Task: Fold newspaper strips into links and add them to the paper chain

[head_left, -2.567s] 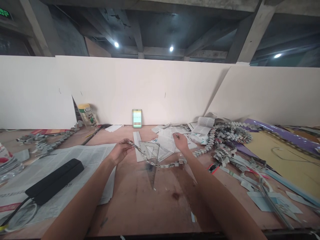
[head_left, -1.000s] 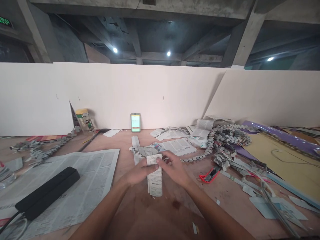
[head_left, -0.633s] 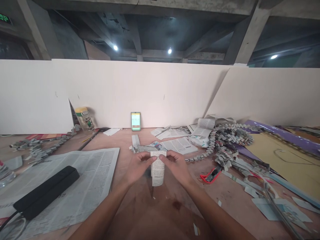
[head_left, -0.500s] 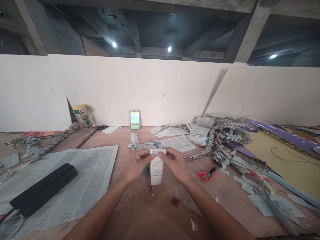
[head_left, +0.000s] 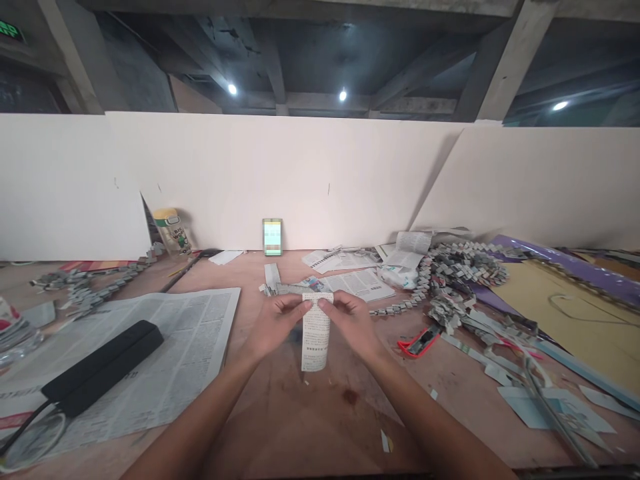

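Observation:
A narrow strip of printed newspaper hangs between my two hands above the table, its lower end curling slightly. My left hand pinches its upper left edge between thumb and fingers. At the upper right edge, my right hand pinches it the same way, the two thumbs close together. Just beyond the hands lie small folded paper pieces and cut newspaper sheets. A chain of folded paper links runs to the right behind my right hand.
A black power strip-like box rests on a spread newspaper at left. A red-edged cutter, paper scraps and a yellow sheet lie at right. Against the white board stand a phone and a yellow-lidded bottle.
The view has shifted slightly, so the table things appear a little further right. Both hands keep their pinch on the paper strip, which now faces me a bit more squarely.

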Demonstrator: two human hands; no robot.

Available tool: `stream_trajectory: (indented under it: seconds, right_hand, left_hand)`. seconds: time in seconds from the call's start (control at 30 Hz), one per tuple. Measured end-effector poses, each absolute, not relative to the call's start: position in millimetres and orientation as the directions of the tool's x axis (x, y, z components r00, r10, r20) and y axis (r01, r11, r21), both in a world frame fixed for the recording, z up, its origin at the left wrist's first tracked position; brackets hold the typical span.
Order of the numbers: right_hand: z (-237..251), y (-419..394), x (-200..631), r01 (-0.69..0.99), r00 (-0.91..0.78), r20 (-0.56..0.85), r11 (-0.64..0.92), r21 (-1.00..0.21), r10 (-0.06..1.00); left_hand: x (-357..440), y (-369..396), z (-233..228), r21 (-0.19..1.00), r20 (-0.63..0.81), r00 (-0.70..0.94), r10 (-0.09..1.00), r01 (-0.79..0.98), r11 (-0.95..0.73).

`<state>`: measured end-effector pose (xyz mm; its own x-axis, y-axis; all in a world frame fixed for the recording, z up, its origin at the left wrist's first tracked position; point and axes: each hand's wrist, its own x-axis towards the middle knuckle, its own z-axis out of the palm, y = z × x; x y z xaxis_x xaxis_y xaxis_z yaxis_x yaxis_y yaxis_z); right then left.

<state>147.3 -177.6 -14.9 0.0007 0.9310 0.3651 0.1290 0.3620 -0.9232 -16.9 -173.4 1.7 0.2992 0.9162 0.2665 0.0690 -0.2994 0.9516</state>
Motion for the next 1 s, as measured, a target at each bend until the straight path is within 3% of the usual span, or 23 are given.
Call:
stream_trajectory:
  seconds: [0.77,1.0]
  right_hand:
    - [-15.1,-177.8,146.6,0.153,0.023,0.389,0.381,-0.912,0.921]
    - [-14.4,-177.2,149.3,0.051,0.009,0.388,0.387,-0.921,0.922]
  left_hand:
    - [-18.5,-172.9,-0.5,0.943,0.284,0.276,0.918,0.095,-0.320]
    - [-16.7,-175.3,4.1,0.956,0.257,0.249,0.934,0.072,-0.283]
